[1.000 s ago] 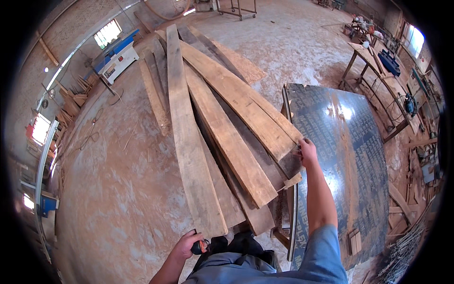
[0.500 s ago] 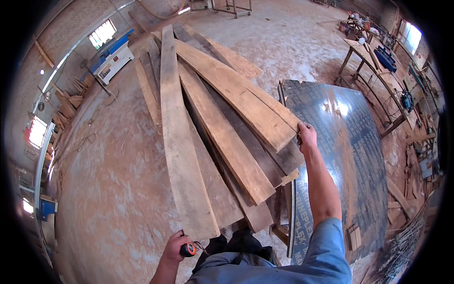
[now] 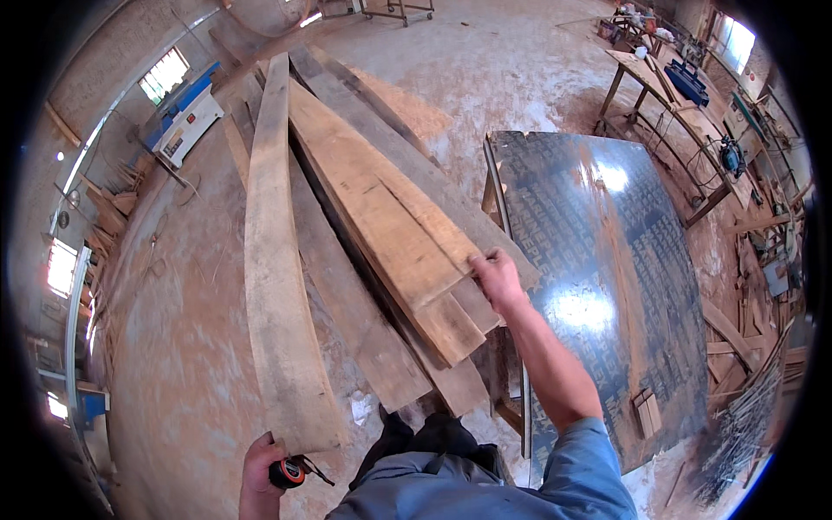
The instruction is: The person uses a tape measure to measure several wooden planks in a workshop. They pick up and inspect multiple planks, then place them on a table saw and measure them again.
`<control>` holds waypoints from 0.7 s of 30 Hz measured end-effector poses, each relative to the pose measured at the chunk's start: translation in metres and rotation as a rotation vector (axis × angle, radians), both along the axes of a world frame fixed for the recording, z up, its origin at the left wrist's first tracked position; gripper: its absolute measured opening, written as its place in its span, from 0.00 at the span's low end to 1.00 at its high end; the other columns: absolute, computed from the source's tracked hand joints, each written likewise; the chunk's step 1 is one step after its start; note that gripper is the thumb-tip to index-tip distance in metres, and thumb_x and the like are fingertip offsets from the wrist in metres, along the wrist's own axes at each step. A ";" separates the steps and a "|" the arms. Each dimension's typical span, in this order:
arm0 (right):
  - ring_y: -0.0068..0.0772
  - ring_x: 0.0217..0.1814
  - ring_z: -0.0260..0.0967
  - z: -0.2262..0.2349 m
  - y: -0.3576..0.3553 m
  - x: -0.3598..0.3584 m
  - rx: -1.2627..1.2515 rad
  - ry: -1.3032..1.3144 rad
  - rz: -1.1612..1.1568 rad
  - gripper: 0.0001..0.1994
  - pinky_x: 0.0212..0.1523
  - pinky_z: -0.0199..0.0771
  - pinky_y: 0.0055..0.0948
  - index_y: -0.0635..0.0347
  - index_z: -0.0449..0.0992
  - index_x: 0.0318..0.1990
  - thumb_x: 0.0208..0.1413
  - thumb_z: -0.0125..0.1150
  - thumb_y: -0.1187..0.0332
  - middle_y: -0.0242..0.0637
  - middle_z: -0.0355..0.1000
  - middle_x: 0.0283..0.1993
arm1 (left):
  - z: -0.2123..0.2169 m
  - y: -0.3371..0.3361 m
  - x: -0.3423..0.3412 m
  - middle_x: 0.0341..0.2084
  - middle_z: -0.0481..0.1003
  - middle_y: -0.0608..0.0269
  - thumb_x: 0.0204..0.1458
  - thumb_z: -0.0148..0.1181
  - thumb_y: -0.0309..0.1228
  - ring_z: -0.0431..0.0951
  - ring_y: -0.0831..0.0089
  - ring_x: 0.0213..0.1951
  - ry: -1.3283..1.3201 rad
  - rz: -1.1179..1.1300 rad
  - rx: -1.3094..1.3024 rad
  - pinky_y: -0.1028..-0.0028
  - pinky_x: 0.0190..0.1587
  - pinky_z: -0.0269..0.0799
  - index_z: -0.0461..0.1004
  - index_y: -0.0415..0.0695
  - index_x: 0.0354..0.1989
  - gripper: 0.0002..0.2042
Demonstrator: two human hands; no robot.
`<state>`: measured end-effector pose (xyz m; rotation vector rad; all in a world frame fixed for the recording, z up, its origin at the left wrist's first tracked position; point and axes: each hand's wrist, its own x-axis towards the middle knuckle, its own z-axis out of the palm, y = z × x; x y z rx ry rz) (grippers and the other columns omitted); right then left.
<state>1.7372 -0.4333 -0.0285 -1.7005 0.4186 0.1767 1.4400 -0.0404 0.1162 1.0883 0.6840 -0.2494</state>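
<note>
Your right hand [image 3: 497, 279] reaches out over a fan of rough planks, its grip pressed on the near corner of the top plank [image 3: 373, 208], fingers curled over the edge where that pale board overlaps the ones beneath. Just right of this grip lies a dark glossy panel [image 3: 607, 260], carried on a metal frame and catching two bright reflections; the plank ends lie against its left rim. Your left hand [image 3: 260, 464] hangs low at your side, its grip closed around a black-and-orange tape measure [image 3: 289, 472]. Immediately above that grip ends the long plank [image 3: 273, 286], a bowed board running away from you toward the far floor. Between your two hands the remaining boards splay outward over the dusty concrete floor [image 3: 173, 347], their near ends stopping short of your dark trousers. Far beyond the right grip, a cluttered surface [image 3: 667, 87] with tools stands near a window; far beyond the left grip, a blue-and-white machine [image 3: 186, 117] stands against the wall.
</note>
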 end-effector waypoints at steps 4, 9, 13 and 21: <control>0.51 0.34 0.75 0.003 0.004 -0.011 -0.349 -0.125 0.376 0.20 0.36 0.75 0.42 0.67 0.75 0.39 0.53 0.59 0.54 0.51 0.76 0.34 | 0.004 -0.001 0.008 0.36 0.77 0.44 0.45 0.56 0.28 0.81 0.56 0.29 0.076 -0.131 0.054 0.63 0.31 0.80 0.66 0.25 0.48 0.22; 0.53 0.46 0.74 -0.004 -0.008 -0.030 -0.569 0.007 0.630 0.22 0.48 0.74 0.40 0.62 0.77 0.49 0.54 0.56 0.54 0.53 0.76 0.42 | -0.020 -0.041 0.023 0.33 0.76 0.47 0.46 0.53 0.23 0.80 0.61 0.26 0.165 -0.102 0.075 0.67 0.29 0.80 0.68 0.27 0.47 0.18; 0.32 0.40 0.75 -0.009 -0.041 -0.046 -0.254 -0.081 0.297 0.20 0.43 0.74 0.31 0.66 0.76 0.50 0.56 0.58 0.59 0.44 0.78 0.40 | -0.030 -0.055 0.028 0.35 0.76 0.47 0.47 0.54 0.21 0.80 0.61 0.30 0.164 -0.138 0.056 0.66 0.32 0.79 0.67 0.28 0.49 0.18; 0.21 0.17 0.64 -0.069 -0.108 -0.074 -0.081 0.117 -0.246 0.20 0.12 0.58 0.23 0.65 0.76 0.47 0.57 0.57 0.57 0.34 0.73 0.33 | -0.028 -0.054 0.026 0.35 0.75 0.49 0.51 0.53 0.21 0.80 0.63 0.30 0.161 -0.172 0.075 0.67 0.34 0.79 0.66 0.28 0.51 0.18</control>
